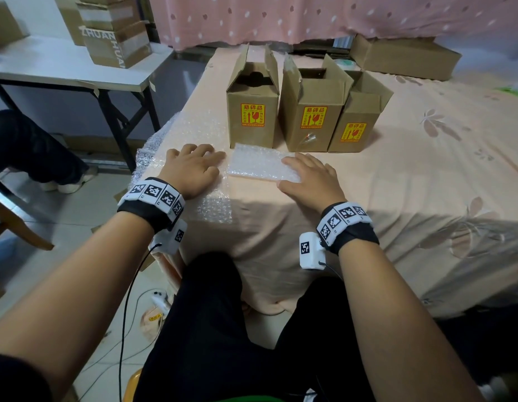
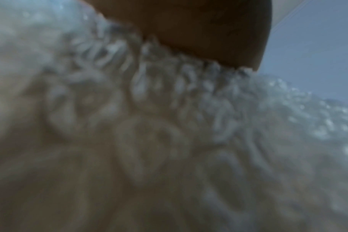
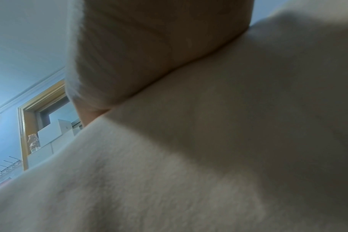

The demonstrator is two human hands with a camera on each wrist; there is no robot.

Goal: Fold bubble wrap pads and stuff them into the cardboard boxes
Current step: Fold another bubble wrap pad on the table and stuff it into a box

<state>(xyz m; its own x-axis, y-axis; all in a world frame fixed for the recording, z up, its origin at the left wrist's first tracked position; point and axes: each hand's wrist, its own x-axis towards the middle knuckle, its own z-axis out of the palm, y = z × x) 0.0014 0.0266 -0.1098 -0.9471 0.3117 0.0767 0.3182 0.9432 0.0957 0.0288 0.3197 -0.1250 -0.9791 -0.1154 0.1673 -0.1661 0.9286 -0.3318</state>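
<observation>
Three open cardboard boxes (image 1: 307, 111) stand in a row on the pink bedspread (image 1: 426, 169), flaps up, each with a yellow fragile label. Behind them lies a larger flat carton (image 1: 405, 58); a folding table (image 1: 63, 71) with stacked cartons stands off to the left. Just before the boxes lies a folded bubble wrap pad (image 1: 260, 165). The right hand (image 1: 310, 181) rests flat, fingers straight, on its right end. The left hand (image 1: 191, 169) lies spread and holds nothing, on a loose bubble wrap sheet (image 1: 176, 132) draped over the bed's corner.
</observation>
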